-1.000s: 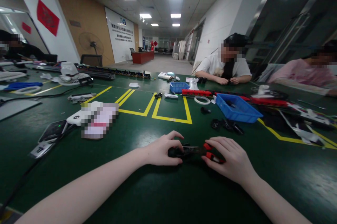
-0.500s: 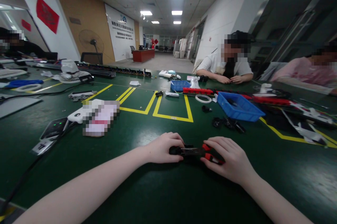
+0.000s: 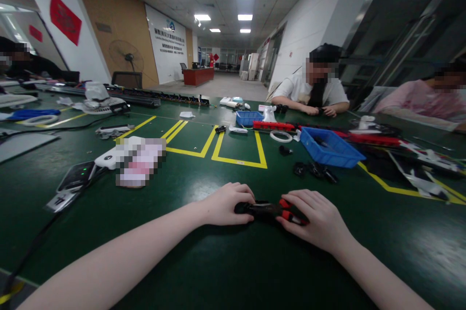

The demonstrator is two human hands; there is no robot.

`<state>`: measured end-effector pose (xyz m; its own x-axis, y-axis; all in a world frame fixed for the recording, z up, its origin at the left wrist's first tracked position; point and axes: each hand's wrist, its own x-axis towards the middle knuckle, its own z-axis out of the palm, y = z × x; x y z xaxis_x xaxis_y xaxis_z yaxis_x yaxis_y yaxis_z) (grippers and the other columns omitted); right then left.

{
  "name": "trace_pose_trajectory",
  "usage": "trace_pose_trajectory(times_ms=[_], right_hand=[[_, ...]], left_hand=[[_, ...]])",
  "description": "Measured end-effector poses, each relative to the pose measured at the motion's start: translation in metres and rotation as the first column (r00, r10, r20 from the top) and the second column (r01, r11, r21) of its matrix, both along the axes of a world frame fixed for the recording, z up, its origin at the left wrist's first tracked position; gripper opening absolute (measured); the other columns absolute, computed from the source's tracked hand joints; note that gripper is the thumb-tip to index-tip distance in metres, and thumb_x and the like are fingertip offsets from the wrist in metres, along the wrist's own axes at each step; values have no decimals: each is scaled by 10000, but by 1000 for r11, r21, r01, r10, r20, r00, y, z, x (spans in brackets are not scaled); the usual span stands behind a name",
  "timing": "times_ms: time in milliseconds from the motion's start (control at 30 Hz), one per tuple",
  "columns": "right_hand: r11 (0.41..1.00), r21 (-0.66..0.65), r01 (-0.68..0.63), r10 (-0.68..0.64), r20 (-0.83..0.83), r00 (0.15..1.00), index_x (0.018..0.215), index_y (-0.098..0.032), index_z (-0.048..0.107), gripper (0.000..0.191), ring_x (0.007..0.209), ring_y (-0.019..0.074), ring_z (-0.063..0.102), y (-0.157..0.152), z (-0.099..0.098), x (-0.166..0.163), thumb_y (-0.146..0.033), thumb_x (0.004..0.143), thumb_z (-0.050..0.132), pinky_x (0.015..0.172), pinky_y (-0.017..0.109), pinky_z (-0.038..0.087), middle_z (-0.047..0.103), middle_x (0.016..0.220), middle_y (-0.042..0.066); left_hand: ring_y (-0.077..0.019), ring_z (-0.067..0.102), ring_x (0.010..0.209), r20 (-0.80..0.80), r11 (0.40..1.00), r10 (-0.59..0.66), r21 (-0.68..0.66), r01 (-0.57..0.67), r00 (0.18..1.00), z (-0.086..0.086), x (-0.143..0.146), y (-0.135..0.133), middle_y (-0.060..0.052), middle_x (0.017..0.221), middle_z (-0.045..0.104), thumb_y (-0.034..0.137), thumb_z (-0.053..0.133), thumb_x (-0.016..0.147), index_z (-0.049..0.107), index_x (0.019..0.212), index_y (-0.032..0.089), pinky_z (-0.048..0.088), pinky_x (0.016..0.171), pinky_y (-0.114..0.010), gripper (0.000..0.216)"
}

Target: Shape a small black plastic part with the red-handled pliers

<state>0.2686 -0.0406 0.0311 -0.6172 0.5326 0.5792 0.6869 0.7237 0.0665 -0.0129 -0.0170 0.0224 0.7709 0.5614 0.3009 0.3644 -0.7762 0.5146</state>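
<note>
Both my hands rest on the green table (image 3: 225, 271) close in front of me. My left hand (image 3: 224, 204) is closed around a small black part (image 3: 244, 208). My right hand (image 3: 317, 221) grips the red handles of a pair of pliers (image 3: 287, 215), and the pliers' dark jaws reach left to the black part. A few more small black parts (image 3: 315, 170) lie on the table beyond my right hand.
A blue bin (image 3: 329, 147) stands at the right, a smaller blue bin (image 3: 248, 118) behind it, with a white tape ring (image 3: 280, 136) between them. Yellow lines (image 3: 238, 162) mark boxes mid-table. A white device (image 3: 109, 158) and a dark tablet (image 3: 74, 177) lie at the left. Two people (image 3: 313, 89) sit across.
My left index finger, stretched out a second ago, has curled down onto the black part. Both hands stay in the same spot.
</note>
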Motion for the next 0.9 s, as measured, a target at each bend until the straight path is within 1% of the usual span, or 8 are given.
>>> trace_pose_trajectory(times_ms=[67, 200, 433, 633, 800, 900], right_hand=[[1000, 1, 3, -3, 2, 1000, 1054, -199, 659, 325, 841, 231, 675, 1, 0, 1, -418, 816, 689, 717, 363, 539, 723, 957, 94], [999, -51, -8, 8, 2, 1000, 1041, -207, 658, 299, 819, 220, 670, 1, 0, 2, -411, 822, 676, 703, 356, 543, 721, 948, 88], [994, -105, -26, 26, 2, 1000, 1019, -205, 660, 267, 795, 204, 660, -2, 3, 1, -399, 834, 668, 694, 334, 549, 714, 924, 75], [995, -90, -41, 44, 27, 999, 1017, -188, 653, 274, 792, 200, 659, -1, 5, 7, -385, 828, 676, 692, 329, 553, 708, 918, 77], [995, -78, -68, 70, 33, 997, 1040, -174, 648, 285, 797, 202, 662, -2, 5, 6, -368, 833, 673, 692, 324, 554, 708, 931, 87], [994, -63, -84, 86, 36, 996, 1032, -168, 645, 278, 786, 202, 662, -4, 5, 1, -373, 844, 660, 691, 330, 551, 708, 919, 90]], left_hand=[[-228, 607, 1054, 3, 1000, -2, -1, 2, 1000, 0, 0, 0, -68, 1145, 641, 299, 691, 853, 655, 1030, 186, 452, 928, -357, 212], [-228, 612, 1057, 1, 1000, -1, -5, 1, 1000, 1, 0, -1, -68, 1147, 645, 294, 697, 850, 651, 1021, 186, 452, 933, -360, 208], [-223, 612, 1058, -12, 1000, 0, -15, -1, 1000, 3, 0, -1, -60, 1154, 646, 297, 698, 858, 647, 1024, 189, 450, 927, -359, 204], [-224, 606, 1068, -8, 1000, -16, -15, 16, 1000, 2, 0, 0, -62, 1150, 640, 339, 707, 866, 655, 1039, 192, 445, 926, -358, 233], [-211, 609, 1064, 21, 998, -44, -34, 45, 999, 3, -2, -1, -65, 1215, 602, 347, 712, 866, 671, 1030, 191, 458, 923, -344, 230], [-202, 619, 1029, 31, 997, -69, -30, 70, 997, 2, -2, 0, -60, 1157, 620, 326, 729, 850, 684, 1013, 186, 467, 901, -327, 220]])
